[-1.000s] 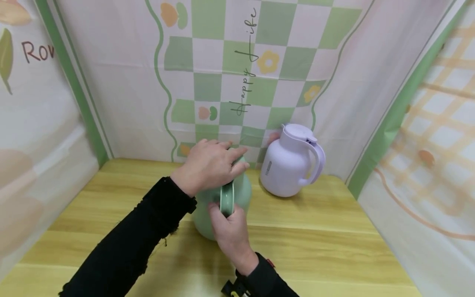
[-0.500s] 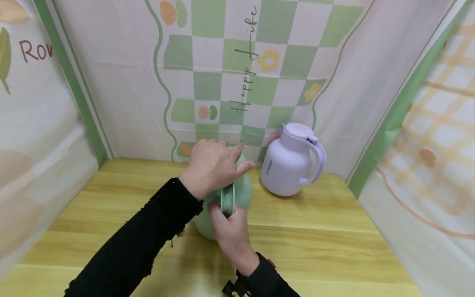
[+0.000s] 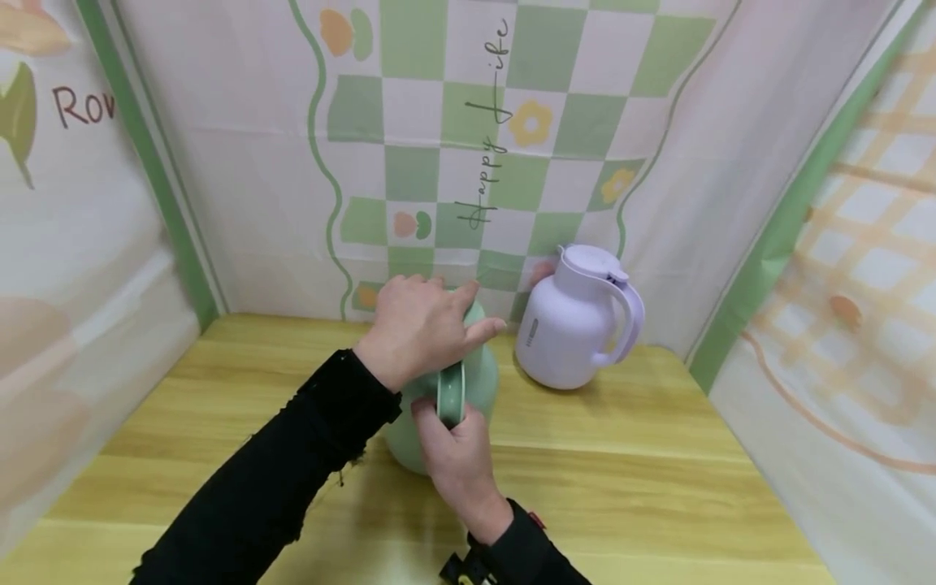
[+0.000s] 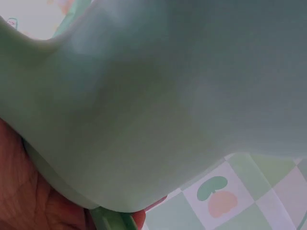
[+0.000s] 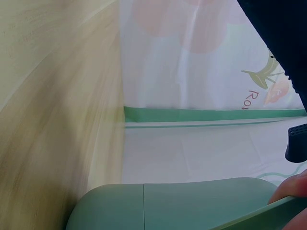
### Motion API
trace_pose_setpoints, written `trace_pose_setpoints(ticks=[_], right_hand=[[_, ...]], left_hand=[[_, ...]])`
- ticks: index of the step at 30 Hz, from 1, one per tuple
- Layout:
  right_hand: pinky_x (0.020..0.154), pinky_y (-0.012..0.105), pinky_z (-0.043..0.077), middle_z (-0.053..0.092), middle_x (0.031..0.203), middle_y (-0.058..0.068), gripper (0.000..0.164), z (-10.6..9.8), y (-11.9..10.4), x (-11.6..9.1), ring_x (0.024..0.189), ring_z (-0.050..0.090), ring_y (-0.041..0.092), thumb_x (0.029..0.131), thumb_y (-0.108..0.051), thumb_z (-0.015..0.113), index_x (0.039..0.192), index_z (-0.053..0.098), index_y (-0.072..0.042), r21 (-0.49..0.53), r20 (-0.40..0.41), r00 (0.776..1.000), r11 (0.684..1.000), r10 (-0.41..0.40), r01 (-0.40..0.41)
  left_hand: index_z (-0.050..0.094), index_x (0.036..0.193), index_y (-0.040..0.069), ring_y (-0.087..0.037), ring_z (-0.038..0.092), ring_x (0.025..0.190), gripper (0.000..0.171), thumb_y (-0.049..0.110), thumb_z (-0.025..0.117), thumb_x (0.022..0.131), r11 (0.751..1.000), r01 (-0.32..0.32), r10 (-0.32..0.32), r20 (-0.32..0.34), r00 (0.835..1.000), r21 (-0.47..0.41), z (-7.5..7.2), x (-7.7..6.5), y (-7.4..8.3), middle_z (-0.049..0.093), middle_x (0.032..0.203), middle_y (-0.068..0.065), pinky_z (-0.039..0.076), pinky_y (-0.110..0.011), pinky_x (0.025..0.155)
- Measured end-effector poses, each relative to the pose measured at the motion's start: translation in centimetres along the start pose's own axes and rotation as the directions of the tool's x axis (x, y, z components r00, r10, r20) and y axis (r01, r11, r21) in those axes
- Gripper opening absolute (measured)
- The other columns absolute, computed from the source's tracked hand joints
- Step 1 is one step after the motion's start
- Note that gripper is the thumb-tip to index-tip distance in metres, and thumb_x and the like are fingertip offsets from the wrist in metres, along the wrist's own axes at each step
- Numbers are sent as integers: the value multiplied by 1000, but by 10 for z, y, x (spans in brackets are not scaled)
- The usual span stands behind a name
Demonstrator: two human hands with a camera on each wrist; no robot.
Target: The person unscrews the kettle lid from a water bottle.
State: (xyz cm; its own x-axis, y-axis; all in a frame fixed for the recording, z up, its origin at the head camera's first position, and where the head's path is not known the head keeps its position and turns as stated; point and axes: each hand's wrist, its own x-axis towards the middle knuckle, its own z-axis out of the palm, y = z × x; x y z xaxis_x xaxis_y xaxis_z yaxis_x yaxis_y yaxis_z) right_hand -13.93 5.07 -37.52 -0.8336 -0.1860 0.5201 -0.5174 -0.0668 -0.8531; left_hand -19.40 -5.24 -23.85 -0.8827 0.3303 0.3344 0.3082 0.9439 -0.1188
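Observation:
A mint-green thermos jug stands on the wooden table in the head view, its handle towards me. Low on that handle, my right hand grips it with the thumb on the near side. My left hand lies over the top of the jug, fingers extended forward and thumb pointing right; it hides most of the lid. The left wrist view has the palm against the jug's top end, beside the large pale body. In the right wrist view the jug's side fills the bottom.
A lilac thermos jug stands at the back right, handle to the right. The wooden table is bounded by a printed cloth at the back and more cloth at both sides. A dark device sits at my right wrist.
My left hand has shifted slightly to the right over the jug's top, its thumb now reaching further right. The right hand keeps its grip on the handle, and both jugs stay put.

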Motion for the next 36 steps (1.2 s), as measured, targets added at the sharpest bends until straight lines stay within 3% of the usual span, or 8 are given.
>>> trace_pose_setpoints(ticks=[4,9,12,16,21,25,30,36], right_hand=[[48,24,28,31,50,-1,50,-1,0,0,43,27,9,106,-11,56,61,33,-13,2,-1,1000,1000,12,-12],[47,23,28,31,48,-1,52,0,-1,-2,41,28,8,105,-14,58,59,34,-11,10,-11,997,997,79,-79],[46,23,29,33,48,-2,52,1,-3,-3,42,31,8,105,-16,59,59,35,-8,7,-25,993,993,115,-115],[46,23,29,33,49,-2,52,2,-5,-4,42,32,8,104,-17,60,60,36,-7,16,-29,990,991,135,-134],[45,23,29,33,49,-2,52,2,-5,-4,41,32,9,105,-17,60,60,36,-7,35,-20,991,990,135,-135],[44,23,29,33,49,-2,51,2,-4,-4,41,32,8,105,-16,60,60,37,-6,35,-23,993,993,115,-114],[44,23,29,34,49,-3,49,2,-4,-2,41,33,7,104,-14,60,61,37,-6,41,-28,994,994,104,-103],[44,23,29,34,49,-3,49,2,-4,-1,41,33,6,104,-14,60,61,37,-7,29,-36,992,993,119,-118]], left_hand=[[50,157,28,-33,70,103,78,79,32,100,999,-9,10,21,1000,-37,-3,0,-7,72,123,-15,57,-45,73],[37,164,31,-35,51,143,77,77,32,101,970,-77,105,110,988,-232,-9,5,-24,43,163,-15,51,-53,106],[37,163,32,-32,43,150,73,72,38,102,934,-143,192,121,974,-328,-9,10,-34,34,169,-12,45,-51,113],[43,160,33,-29,39,153,66,65,41,103,907,-229,287,119,950,-355,-4,14,-41,32,170,-9,43,-47,116],[42,160,34,-26,36,154,61,55,38,103,876,-256,336,137,932,-408,8,13,-40,33,170,-8,42,-45,117],[40,162,32,-28,36,154,61,53,35,105,880,-244,321,129,938,-408,12,12,-36,32,170,-10,41,-46,118],[38,163,31,-30,37,154,60,53,36,107,900,-209,284,150,947,-383,6,10,-31,32,169,-13,41,-49,118],[43,161,29,-30,45,149,59,56,39,108,935,-166,217,134,967,-314,2,7,-22,42,164,-16,48,-49,112]])
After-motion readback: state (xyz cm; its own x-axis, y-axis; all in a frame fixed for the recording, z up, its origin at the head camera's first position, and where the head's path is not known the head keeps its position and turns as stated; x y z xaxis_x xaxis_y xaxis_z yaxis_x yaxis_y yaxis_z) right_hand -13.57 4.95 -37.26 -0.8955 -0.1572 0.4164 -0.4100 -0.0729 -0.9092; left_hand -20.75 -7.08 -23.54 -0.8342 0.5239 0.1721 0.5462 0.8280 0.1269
